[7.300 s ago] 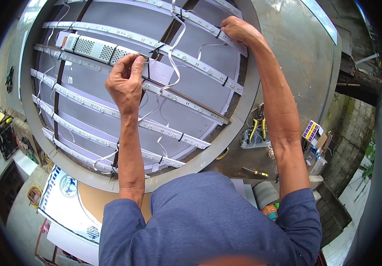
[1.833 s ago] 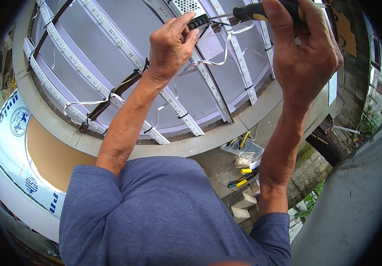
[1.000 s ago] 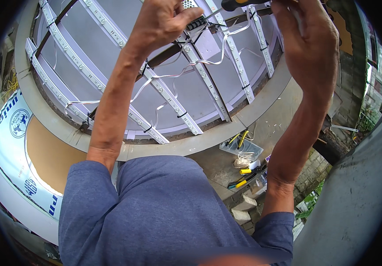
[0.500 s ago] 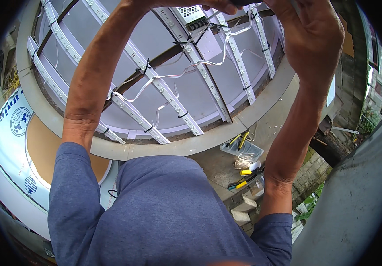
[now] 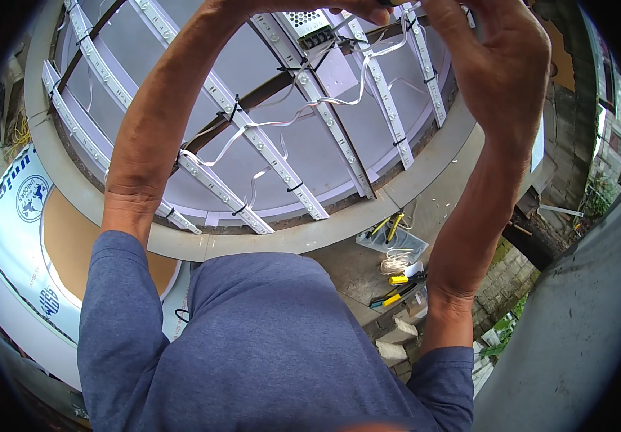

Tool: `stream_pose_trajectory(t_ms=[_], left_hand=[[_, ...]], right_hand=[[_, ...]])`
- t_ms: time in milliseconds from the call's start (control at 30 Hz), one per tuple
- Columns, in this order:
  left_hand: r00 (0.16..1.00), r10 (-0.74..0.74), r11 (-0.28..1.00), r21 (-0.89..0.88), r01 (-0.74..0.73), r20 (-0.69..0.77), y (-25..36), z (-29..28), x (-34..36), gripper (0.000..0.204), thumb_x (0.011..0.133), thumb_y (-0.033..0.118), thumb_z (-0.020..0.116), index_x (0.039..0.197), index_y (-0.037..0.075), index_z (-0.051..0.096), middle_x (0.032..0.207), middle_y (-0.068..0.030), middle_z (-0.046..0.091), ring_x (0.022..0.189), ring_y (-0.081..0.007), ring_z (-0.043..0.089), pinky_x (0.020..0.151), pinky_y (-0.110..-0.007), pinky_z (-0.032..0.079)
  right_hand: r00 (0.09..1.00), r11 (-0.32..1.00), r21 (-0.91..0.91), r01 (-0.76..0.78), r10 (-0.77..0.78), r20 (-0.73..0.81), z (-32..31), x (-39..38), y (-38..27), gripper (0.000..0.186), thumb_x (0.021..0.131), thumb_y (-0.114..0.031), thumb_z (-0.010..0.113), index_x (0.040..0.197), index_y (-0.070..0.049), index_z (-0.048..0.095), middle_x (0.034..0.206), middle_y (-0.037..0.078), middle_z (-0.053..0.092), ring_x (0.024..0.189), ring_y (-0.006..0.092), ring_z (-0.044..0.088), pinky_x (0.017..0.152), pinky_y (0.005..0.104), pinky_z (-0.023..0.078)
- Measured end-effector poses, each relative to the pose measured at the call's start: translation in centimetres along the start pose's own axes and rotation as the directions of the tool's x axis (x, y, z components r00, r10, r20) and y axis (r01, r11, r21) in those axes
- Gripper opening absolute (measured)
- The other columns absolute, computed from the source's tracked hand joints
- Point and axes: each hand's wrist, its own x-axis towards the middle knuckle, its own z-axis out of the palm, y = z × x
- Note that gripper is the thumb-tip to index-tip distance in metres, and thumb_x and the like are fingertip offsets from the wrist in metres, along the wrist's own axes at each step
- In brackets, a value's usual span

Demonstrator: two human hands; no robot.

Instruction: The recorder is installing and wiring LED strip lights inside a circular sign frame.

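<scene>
My left hand (image 5: pixel 357 9) reaches across the top edge, fingers closed together above a perforated metal power supply (image 5: pixel 309 25). My right hand (image 5: pixel 501 68) is raised at the upper right with its fingers curled inward toward the left one. A small dark item shows between the two hands at the picture's edge; most of it is cut off, so its kind is unclear. White wires (image 5: pixel 364 81) run from near the fingers over the LED strips (image 5: pixel 264 147). The strips are tied with black cable ties to dark bars inside a large round sign frame (image 5: pixel 253 246).
On the ground below the frame are a clear plastic tray (image 5: pixel 411 248) with yellow-handled pliers, a coil of pale cord (image 5: pixel 395 263) and yellow-and-black tools (image 5: pixel 399 294). Printed sheeting with a brown disc (image 5: pixel 73 237) lies left. A grey panel (image 5: pixel 570 302) stands right.
Both hands have shifted very slightly, the right one a little to the left and down. The frame, strips and wires look otherwise the same.
</scene>
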Motion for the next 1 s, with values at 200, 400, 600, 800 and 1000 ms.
stream_pose_trajectory(t_ms=[200, 400, 600, 800, 1000], left_hand=[[1.0, 0.011, 1.0, -0.006, -0.011, 0.014, -0.2, 0.5, 0.5, 0.027, 0.083, 0.02, 0.088, 0.103, 0.004, 0.078, 0.088, 0.0002, 0.076, 0.072, -0.0062, 0.062, 0.063, -0.024, 0.049], [0.998, 0.059, 0.998, -0.031, -0.059, -0.016, 0.1, 0.4, 0.2, 0.028, 0.081, 0.019, 0.089, 0.102, 0.005, 0.077, 0.085, 0.0003, 0.075, 0.072, -0.0061, 0.062, 0.064, -0.024, 0.049], [1.0, 0.018, 1.0, 0.015, -0.018, -0.02, -0.5, 0.7, 0.5, 0.025, 0.081, 0.019, 0.089, 0.098, 0.005, 0.076, 0.081, 0.0016, 0.073, 0.07, -0.006, 0.061, 0.063, -0.024, 0.049], [0.999, 0.024, 0.999, 0.03, -0.022, -0.048, 0.2, 0.7, -0.1, 0.024, 0.082, 0.02, 0.089, 0.098, 0.006, 0.077, 0.08, 0.0021, 0.073, 0.068, -0.0053, 0.06, 0.061, -0.023, 0.047], [0.999, 0.017, 0.997, 0.079, -0.014, -0.034, 0.1, 0.5, 0.0, 0.025, 0.083, 0.02, 0.088, 0.099, 0.006, 0.076, 0.081, 0.0017, 0.073, 0.069, -0.0055, 0.062, 0.061, -0.024, 0.048]], right_hand=[[0.923, 0.928, 0.032, -0.372, 0.373, -0.095, 0.5, -1.0, -1.4, 0.039, 0.089, -0.009, 0.08, 0.123, 0.005, 0.068, 0.1, 0.01, 0.069, 0.092, 0.0157, 0.068, 0.078, 0.028, 0.056], [0.924, 0.897, -0.23, -0.378, 0.352, -0.148, 0.6, -0.5, -2.8, 0.043, 0.088, -0.014, 0.082, 0.124, 0.005, 0.066, 0.099, 0.011, 0.069, 0.086, 0.0149, 0.068, 0.071, 0.0266, 0.056], [0.824, 0.825, -0.031, -0.564, 0.561, -0.072, 0.6, -0.5, -2.5, 0.045, 0.088, -0.018, 0.082, 0.124, 0.003, 0.066, 0.096, 0.011, 0.069, 0.081, 0.0135, 0.067, 0.07, 0.0264, 0.057], [0.853, 0.853, -0.023, -0.521, 0.521, -0.025, 0.1, -0.2, -2.5, 0.044, 0.089, -0.018, 0.081, 0.125, 0.002, 0.065, 0.095, 0.01, 0.069, 0.081, 0.0135, 0.068, 0.071, 0.0263, 0.057], [0.896, 0.902, 0.035, -0.431, 0.432, -0.102, 1.0, -1.3, -1.1, 0.043, 0.09, -0.018, 0.08, 0.124, 0.003, 0.065, 0.095, 0.009, 0.069, 0.082, 0.0135, 0.068, 0.071, 0.0262, 0.057]])
